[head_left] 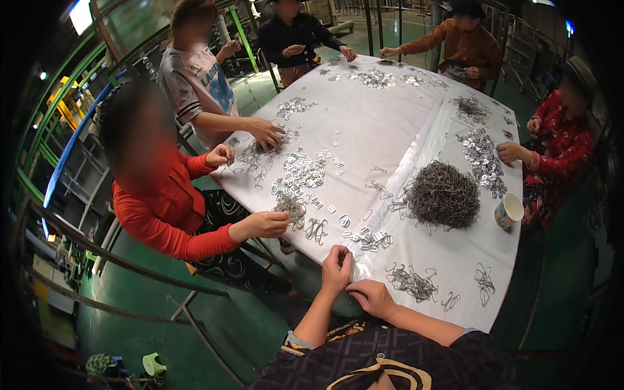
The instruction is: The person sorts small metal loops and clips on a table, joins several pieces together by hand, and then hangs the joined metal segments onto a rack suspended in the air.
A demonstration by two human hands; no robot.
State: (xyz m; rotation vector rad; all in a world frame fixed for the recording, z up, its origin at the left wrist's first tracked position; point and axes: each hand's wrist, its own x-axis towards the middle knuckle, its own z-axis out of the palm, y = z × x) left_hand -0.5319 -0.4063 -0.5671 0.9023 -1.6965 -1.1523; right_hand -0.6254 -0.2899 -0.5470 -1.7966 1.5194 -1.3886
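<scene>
At the near edge of the white-covered table (pixel 374 146), my left hand (pixel 336 268) is closed, thumb and fingers pinched together. Just below and to its right, my right hand (pixel 373 297) is closed in a pinch too. Whatever small thing sits between the fingers of either hand is too small to make out. Beyond my left hand lies a small group of flat silver metal pieces with slots (pixel 368 238). A loose pile of bent wire hooks (pixel 413 283) is right of my right hand, with a few more wire hooks (pixel 484 284) farther right.
A big tangled heap of wire hooks (pixel 444 195) and a paper cup (pixel 509 211) occupy the table's right side. More silver pieces (pixel 302 172) spread at left. Several people work around the table; the nearest, in a red top (pixel 172 211), reaches in from the left.
</scene>
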